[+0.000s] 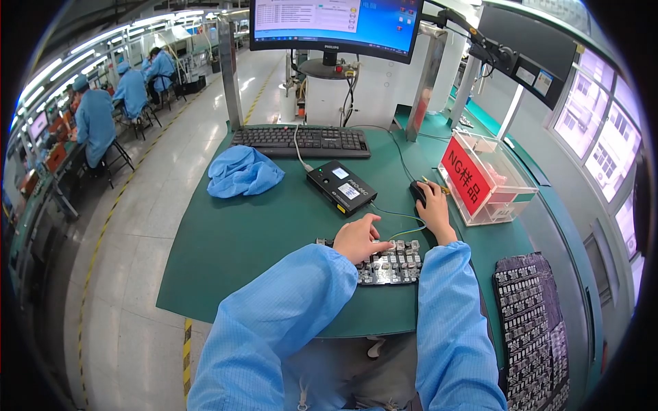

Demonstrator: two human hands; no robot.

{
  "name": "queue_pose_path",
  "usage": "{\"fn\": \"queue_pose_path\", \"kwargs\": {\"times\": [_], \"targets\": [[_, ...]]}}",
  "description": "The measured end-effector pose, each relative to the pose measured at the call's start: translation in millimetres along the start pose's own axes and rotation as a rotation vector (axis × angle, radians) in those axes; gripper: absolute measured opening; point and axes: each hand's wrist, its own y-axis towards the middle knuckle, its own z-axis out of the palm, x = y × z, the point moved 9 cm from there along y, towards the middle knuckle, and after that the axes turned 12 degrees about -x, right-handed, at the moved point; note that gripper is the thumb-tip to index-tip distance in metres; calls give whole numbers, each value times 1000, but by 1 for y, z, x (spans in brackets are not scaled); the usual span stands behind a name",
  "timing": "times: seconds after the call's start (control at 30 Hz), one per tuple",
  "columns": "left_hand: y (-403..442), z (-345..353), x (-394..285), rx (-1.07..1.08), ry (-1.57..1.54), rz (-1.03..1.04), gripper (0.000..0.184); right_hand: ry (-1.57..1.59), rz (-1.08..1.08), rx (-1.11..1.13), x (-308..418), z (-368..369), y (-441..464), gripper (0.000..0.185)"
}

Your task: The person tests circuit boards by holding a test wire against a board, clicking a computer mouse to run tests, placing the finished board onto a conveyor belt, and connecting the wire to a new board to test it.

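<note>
My left hand rests over the upper left part of a tray of small metallic parts, thumb reaching right across it and fingers apart. Whether a small part is under the thumb is too small to tell. My right hand is wrapped over a black mouse on the green mat. Above my left hand sits a black box with a small lit screen; a white cable leaves its upper left side, and a green-yellow wire runs from its right side down to the tray.
A black keyboard lies below the monitor. A blue cloth is at the left. Right of the mouse stands a clear box with a red label; a larger parts tray lies at the lower right. People in blue sit far left.
</note>
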Motion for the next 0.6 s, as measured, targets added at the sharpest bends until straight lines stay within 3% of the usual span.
{"fn": "queue_pose_path", "kwargs": {"times": [0.6], "targets": [[1, 0, 0, -5, 16, 16, 74, -16, 6, 14, -1, 1, 1, 48]]}}
